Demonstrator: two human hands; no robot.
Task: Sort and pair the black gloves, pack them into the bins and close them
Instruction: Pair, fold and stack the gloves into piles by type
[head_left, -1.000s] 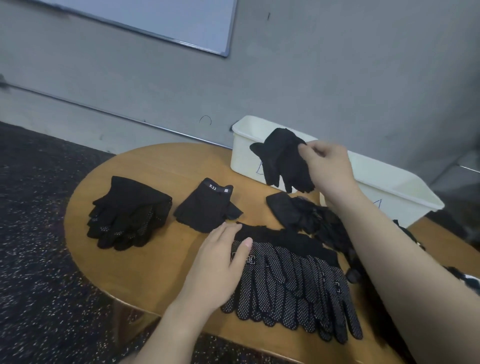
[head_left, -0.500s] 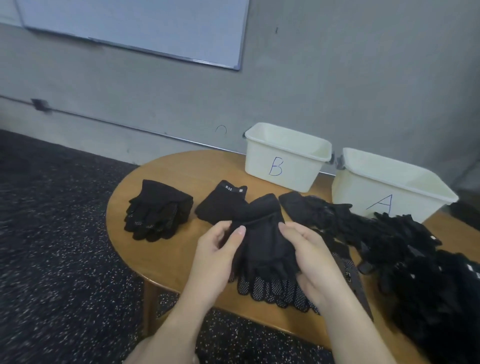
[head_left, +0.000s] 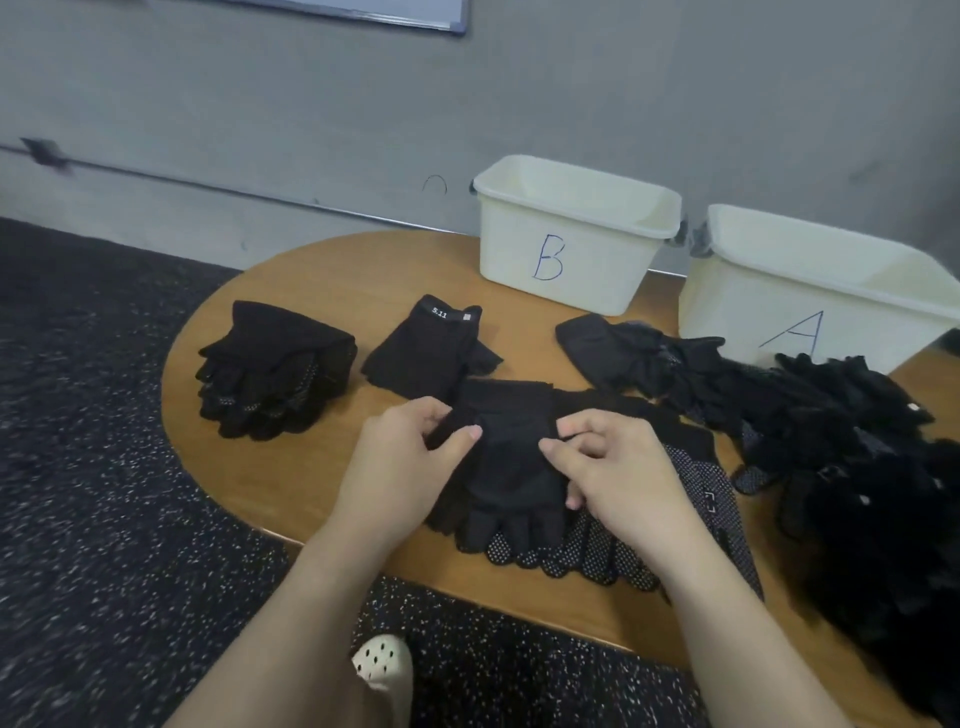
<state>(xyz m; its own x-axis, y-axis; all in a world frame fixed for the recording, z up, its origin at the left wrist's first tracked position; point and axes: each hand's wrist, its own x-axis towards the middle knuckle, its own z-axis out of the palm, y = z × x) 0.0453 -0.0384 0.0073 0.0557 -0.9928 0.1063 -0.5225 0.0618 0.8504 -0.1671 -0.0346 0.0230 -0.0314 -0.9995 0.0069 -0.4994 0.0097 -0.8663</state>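
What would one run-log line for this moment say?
left hand: grips plain glove | right hand: pinches same glove | bins B, A: open

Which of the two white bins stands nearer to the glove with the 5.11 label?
The bin marked B; it stands just behind that glove, while the bin marked A is farther right.

A cream plastic bin (head_left: 571, 244) at the back of the desk has a large letter "B" handwritten in blue on its front wall. The cream bin to its right (head_left: 810, 291) has a large blue handwritten "A" on its front. A black fingerless glove (head_left: 428, 351) lying flat has "5.11" in small white print on its cuff band, beside a small white square mark too small to read
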